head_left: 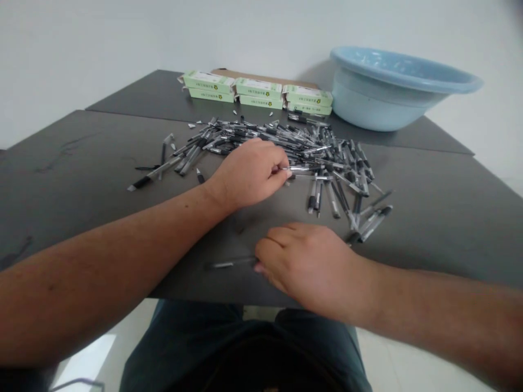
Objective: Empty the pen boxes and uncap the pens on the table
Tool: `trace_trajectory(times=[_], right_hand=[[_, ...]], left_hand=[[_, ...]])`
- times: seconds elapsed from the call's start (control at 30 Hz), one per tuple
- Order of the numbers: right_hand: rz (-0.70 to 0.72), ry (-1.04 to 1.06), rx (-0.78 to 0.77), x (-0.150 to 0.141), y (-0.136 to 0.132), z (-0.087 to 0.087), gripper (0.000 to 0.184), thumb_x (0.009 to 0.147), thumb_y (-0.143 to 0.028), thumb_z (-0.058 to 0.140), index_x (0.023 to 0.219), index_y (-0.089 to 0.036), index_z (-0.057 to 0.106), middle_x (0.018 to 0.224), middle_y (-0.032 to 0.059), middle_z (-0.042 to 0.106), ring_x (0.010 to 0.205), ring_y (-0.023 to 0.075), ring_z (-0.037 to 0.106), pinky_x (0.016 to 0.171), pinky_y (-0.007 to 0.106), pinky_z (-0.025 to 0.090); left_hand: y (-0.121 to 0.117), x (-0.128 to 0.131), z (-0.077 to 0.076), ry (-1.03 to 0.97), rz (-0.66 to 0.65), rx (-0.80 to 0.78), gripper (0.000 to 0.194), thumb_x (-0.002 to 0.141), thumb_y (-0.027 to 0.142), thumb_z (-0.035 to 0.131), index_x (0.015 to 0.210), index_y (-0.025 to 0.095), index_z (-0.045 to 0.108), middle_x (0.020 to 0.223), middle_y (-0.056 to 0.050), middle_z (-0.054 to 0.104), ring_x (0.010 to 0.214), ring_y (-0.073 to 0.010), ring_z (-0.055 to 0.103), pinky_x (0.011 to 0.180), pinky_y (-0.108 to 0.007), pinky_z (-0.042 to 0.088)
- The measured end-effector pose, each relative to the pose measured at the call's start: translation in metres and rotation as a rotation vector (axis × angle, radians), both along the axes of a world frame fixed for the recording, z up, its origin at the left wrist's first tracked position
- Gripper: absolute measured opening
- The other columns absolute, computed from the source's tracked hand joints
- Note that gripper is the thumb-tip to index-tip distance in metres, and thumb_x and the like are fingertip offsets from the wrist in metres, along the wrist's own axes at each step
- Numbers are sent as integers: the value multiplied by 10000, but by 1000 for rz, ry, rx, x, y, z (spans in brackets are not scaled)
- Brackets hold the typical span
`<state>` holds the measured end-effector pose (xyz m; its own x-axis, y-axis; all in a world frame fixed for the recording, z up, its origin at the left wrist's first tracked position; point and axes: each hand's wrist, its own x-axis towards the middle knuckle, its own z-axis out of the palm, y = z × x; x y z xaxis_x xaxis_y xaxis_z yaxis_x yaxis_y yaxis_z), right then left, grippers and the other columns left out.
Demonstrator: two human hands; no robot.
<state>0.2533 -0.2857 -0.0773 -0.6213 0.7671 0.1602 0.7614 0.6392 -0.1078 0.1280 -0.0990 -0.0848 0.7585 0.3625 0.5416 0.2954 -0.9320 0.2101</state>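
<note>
A heap of clear-barrelled pens with black grips [281, 136] is spread over the dark table. My left hand [249, 171] is at the near side of the heap, thumb and forefinger pinched on a clear pen [302, 170] that points right. Closer to the table's front edge, my right hand [306, 261] is closed on a thin pen refill [224, 264], which sticks out to the left and is blurred. Its fingertips are partly hidden beneath the hand. Several pens [371, 223] lie just beyond the right hand.
Green and white boxes [259, 93] are stacked two high in a row at the back. A large light-blue basin [376, 103] stands at the back right. Small pale tips [192, 126] and a black-gripped pen [143, 181] lie left of the heap. A seam crosses the table [408, 179].
</note>
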Motion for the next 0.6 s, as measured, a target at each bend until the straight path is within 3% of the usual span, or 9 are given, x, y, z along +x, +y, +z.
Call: trace_trajectory(times=[0.17,0.33,0.43,0.5,0.6], right_hand=[[-249,-112,40,28,32,-9,131,1051,-257,634,954,-207,707,869,53,746,819,269,747,729,378,484],[-401,-207,82,51,62,-12,248,1083,-352,567,999,-209,751,944,83,785,888,290,774,727,380,492],[-474,-238,74,56,69,-11,305,1096,-409,534,1055,-217,767,1029,95,814,950,304,786,740,386,504],[-518,-250,68,59,71,-10,331,1099,-430,516,1079,-221,771,1073,104,821,983,314,787,744,393,511],[-557,-247,64,65,75,-8,353,1099,-442,503,1097,-215,774,1108,116,824,1008,315,784,757,393,520]], left_hand=[[0,-6,13,-62,50,-26,142,993,260,667,915,171,745,910,-63,774,899,-228,694,896,-397,520],[-11,-17,41,-92,67,-39,127,1022,251,653,948,182,729,933,-55,772,918,-212,695,870,-370,520],[-12,-38,56,-74,73,-43,129,1018,266,645,961,185,727,948,-50,770,918,-206,694,870,-360,521],[-10,-58,60,-50,149,-41,130,1007,276,639,980,187,730,935,-43,762,907,-206,694,854,-353,520],[-11,-86,54,108,352,-40,159,1017,313,615,1023,201,728,932,-41,764,890,-223,704,809,-355,515]])
